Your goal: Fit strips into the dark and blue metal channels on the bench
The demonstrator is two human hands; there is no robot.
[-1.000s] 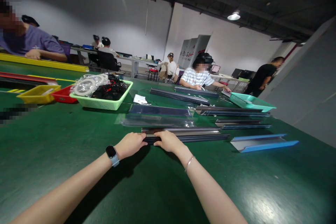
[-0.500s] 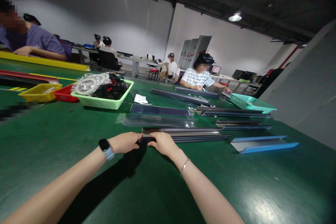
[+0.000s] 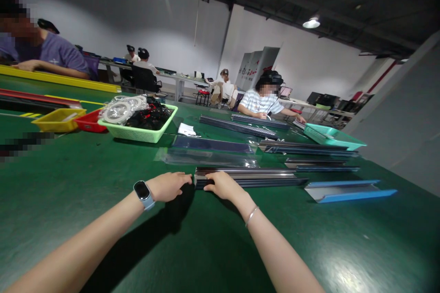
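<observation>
A dark, long U-shaped metal channel [image 3: 266, 183] lies on the green table in front of me, its pale inner face turned up. My right hand [image 3: 225, 187] is closed over the channel's near wall close to its left end, thumb and fingers bent around the edge. Just off that left end, my left hand [image 3: 168, 187] has its fingers stretched out and holds nothing. A narrow gap seems to part its fingertips from the channel. Behind the channel lie a clear plastic sleeve [image 3: 209, 159] and a dark flat strip [image 3: 216, 145].
Blue-edged channel [image 3: 357, 196] and more dark channels [image 3: 309, 148] lie to the right. A green basket [image 3: 137, 133] of cables and tape rolls, a red tray [image 3: 90, 122] and a yellow tray [image 3: 58, 121] stand left. Across the table, a person in stripes [image 3: 259, 103] sits near a teal basket [image 3: 333, 136].
My left hand has come away from the channel's left end and its fingers have straightened. The channel and my right hand sit slightly farther right in view; the whole view has shifted a little too.
</observation>
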